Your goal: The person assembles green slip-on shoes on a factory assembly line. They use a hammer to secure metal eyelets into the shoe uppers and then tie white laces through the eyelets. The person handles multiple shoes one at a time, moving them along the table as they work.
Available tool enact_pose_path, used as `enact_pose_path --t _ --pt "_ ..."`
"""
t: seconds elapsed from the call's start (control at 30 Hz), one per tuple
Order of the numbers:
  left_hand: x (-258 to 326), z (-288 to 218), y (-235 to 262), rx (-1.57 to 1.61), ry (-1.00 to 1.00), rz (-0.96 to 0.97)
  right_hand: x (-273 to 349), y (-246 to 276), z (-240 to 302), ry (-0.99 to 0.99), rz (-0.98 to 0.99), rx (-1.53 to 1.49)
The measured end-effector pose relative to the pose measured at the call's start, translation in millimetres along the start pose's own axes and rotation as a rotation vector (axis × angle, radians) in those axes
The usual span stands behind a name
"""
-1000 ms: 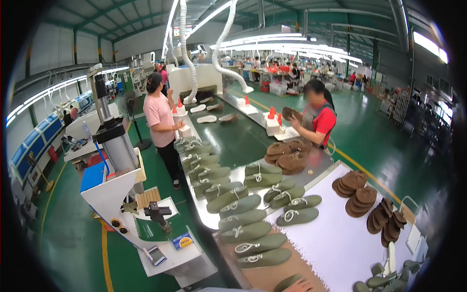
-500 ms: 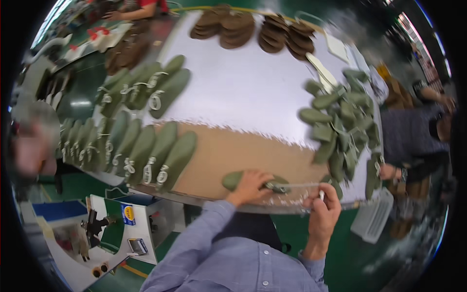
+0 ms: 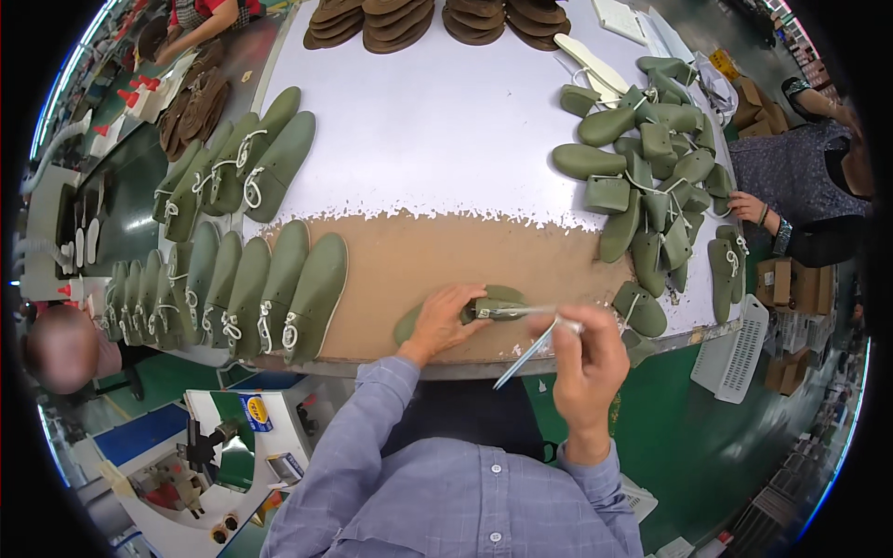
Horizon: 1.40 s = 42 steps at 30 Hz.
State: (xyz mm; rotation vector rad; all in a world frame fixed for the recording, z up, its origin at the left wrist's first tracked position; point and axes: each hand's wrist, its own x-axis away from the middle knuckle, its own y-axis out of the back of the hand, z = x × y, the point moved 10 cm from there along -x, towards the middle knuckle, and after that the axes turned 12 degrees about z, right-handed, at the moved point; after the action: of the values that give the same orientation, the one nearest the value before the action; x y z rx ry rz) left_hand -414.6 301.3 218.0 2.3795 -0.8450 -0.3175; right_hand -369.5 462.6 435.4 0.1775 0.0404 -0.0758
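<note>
My left hand [image 3: 446,318] grips a green shoe last [image 3: 502,294] against the brown strip at the table's near edge. The rounded end of a last [image 3: 406,325] shows to the left of that hand. From a hole in the gripped last, a white cord [image 3: 523,312] runs taut to my right hand [image 3: 586,358]. My right hand is closed on the cord, its fingers slightly blurred. A thin light-blue stick-like thing [image 3: 526,358] also slants down-left from these fingers; its kind is unclear.
Upright lasts with cords [image 3: 316,293] line the left. A heap of lasts [image 3: 674,139] lies right, beside white sole shapes [image 3: 595,70]. Brown soles [image 3: 395,23] are stacked at the far edge. At the right edge is another person's hand [image 3: 747,206]; one more works far left.
The view has shifted, so the table's things sit higher. My right hand has turned, and the light-blue thing now shows clearly below it. My left hand stays on the last.
</note>
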Motion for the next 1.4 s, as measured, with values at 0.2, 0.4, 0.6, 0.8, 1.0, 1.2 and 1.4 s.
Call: enact_pose_path --t 0.2,0.4,0.6,0.8,1.0,1.2,1.4 --pt "-4.8 -4.1 -1.4 0.000 0.025 0.025 -11.9 15.0 -139.7 -0.322 0.031 0.185" --pt "-1.3 -0.4 -2.5 -0.010 0.059 0.025 -4.7 -47.8 -154.8 -0.158 0.349 0.613" --pt "5.8 6.7 -2.5 -0.035 0.107 0.056 1.0 -38.7 -173.7 -0.088 0.357 0.509" --pt "5.9 3.9 -1.5 -0.047 0.037 0.108 -4.1 -50.7 -173.9 -0.345 0.460 0.518" --pt "3.2 9.9 -8.6 0.025 0.079 0.185 -10.0 -60.3 -179.1 -0.089 0.456 0.577" --pt "8.7 2.4 -5.3 0.019 0.007 0.166 -7.2 -57.3 -180.4 -0.435 0.643 0.627" --pt "12.7 8.7 -6.6 0.046 0.046 0.163 -5.8 -53.0 -187.4 -0.304 0.692 0.509"
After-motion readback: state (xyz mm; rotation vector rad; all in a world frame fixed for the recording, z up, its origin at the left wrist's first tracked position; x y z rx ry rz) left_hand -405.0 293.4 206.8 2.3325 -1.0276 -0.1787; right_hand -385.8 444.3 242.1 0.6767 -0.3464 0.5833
